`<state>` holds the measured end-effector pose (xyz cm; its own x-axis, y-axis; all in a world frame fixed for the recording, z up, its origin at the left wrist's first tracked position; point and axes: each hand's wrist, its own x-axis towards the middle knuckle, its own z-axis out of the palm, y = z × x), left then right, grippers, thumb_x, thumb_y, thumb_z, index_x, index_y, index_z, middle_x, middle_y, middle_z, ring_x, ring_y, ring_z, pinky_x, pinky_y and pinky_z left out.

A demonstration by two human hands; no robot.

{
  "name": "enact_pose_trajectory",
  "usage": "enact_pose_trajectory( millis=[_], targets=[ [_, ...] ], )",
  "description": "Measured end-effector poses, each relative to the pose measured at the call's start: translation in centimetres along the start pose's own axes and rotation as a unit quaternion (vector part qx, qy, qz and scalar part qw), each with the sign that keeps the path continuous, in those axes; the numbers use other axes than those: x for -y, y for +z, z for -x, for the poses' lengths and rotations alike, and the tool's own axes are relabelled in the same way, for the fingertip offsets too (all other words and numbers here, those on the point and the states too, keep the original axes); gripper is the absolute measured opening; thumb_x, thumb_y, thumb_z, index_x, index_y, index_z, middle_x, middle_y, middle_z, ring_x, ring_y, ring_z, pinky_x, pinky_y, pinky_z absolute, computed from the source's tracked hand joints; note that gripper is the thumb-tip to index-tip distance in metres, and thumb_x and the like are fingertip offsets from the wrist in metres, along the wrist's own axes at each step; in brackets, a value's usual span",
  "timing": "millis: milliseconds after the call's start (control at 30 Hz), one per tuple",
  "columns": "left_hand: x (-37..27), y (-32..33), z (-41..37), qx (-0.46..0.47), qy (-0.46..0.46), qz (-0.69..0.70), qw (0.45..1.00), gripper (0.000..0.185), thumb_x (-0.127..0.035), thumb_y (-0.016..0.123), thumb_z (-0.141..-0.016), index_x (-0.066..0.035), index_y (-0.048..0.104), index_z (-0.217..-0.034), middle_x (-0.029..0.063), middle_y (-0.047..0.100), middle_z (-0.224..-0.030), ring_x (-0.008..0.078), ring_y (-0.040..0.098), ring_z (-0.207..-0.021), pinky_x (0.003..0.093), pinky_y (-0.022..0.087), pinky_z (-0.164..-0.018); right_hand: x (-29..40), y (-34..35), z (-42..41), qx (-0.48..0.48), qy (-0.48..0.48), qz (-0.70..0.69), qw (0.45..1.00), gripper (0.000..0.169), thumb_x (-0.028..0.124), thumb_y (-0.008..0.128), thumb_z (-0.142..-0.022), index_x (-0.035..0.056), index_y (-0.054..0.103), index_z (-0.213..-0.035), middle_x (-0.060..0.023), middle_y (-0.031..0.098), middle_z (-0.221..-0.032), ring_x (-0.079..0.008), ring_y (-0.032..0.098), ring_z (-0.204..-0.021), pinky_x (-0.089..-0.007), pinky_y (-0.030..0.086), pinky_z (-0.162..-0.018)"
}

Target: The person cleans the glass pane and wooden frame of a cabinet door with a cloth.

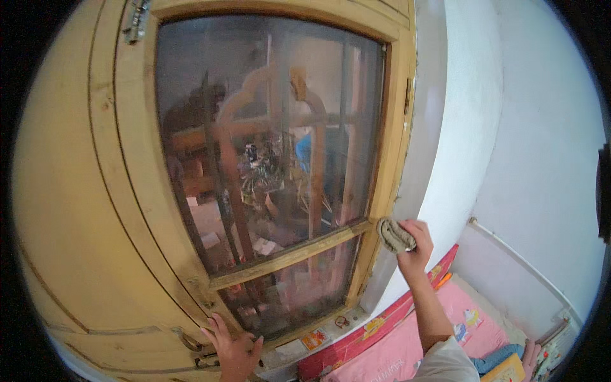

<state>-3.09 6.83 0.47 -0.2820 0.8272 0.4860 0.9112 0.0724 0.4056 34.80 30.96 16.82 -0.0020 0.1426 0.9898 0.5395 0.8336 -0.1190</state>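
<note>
My right hand (417, 243) grips a folded, rolled grey-brown cloth (395, 235) beside the right side of a yellow wooden window frame (382, 200). My left hand (236, 351) is bare, its fingers spread, at the lower left corner of the frame. Between the hands stand the large upper glass pane (281, 191) and a smaller lower pane (296, 291), divided by a wooden crossbar (291, 258). Reflections and objects beyond mix in the glass. Whether my left fingertips touch the wood I cannot tell.
Below the window, a sill (286, 351) holds a small orange printed packet (315, 339). A red headboard (353, 346) and a bed with pink bedding (382, 355) lie at the lower right. A metal latch (137, 24) is at the upper left, a metal handle (187, 340) at the lower left.
</note>
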Motion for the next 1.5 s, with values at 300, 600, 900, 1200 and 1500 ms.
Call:
enact_pose_trajectory(
  millis=[300,600,900,1200,1500],
  targets=[
    [2.2,1.5,0.5,-0.074,0.099,-0.093,0.988,0.043,-0.047,0.076,-0.093,-0.004,0.076,-0.086,0.0309,-0.010,-0.170,0.0597,0.008,-0.154,0.0798,0.021,-0.114,1.9,3.1,-22.3,-0.061,-0.254,0.047,0.964,0.059,-0.019,0.069,-0.066,0.0064,0.072,-0.119,-0.0143,0.072,-0.121,-0.0335,0.069,-0.113,-0.0407,0.057,-0.092],
    [0.7,0.5,0.3,-0.116,0.128,-0.119,0.978,0.036,-0.043,0.079,-0.091,-0.008,0.079,-0.097,0.0333,-0.002,-0.170,0.0582,0.011,-0.154,0.0802,0.019,-0.115,1.8,4.7,-33.4,-0.008,-0.280,0.109,0.954,0.053,-0.011,0.068,-0.075,0.0127,0.070,-0.122,-0.0084,0.069,-0.123,-0.0340,0.067,-0.112,-0.0420,0.057,-0.090],
    [-2.4,-1.7,-0.1,-0.161,0.123,-0.143,0.969,0.029,-0.033,0.076,-0.096,-0.006,0.073,-0.085,0.0374,0.043,-0.152,0.0526,0.048,-0.136,0.0698,0.045,-0.100,0.7,5.1,-34.6,-0.024,-0.345,0.134,0.929,0.056,-0.010,0.070,-0.073,0.0148,0.070,-0.123,-0.0077,0.069,-0.121,-0.0341,0.067,-0.110,-0.0444,0.057,-0.089],
    [0.2,0.2,0.9,-0.064,0.082,-0.056,0.993,0.031,-0.038,0.084,-0.084,-0.009,0.079,-0.094,0.0386,0.004,-0.167,0.0601,0.005,-0.154,0.0807,0.006,-0.116,0.2,5.4,-32.5,0.014,-0.307,0.078,0.948,0.054,-0.014,0.066,-0.069,0.0088,0.070,-0.117,-0.0119,0.070,-0.121,-0.0379,0.066,-0.111,-0.0441,0.057,-0.093],
    [-3.0,-2.1,0.6,-0.037,0.000,0.003,0.999,0.030,-0.033,0.083,-0.085,-0.005,0.078,-0.095,0.0306,0.007,-0.171,0.0559,0.006,-0.156,0.0757,0.005,-0.120,0.2,4.5,-24.9,0.067,-0.293,0.112,0.947,0.047,-0.012,0.070,-0.072,0.0078,0.071,-0.114,-0.0091,0.070,-0.119,-0.0346,0.067,-0.108,-0.0433,0.057,-0.090]
  ],
)
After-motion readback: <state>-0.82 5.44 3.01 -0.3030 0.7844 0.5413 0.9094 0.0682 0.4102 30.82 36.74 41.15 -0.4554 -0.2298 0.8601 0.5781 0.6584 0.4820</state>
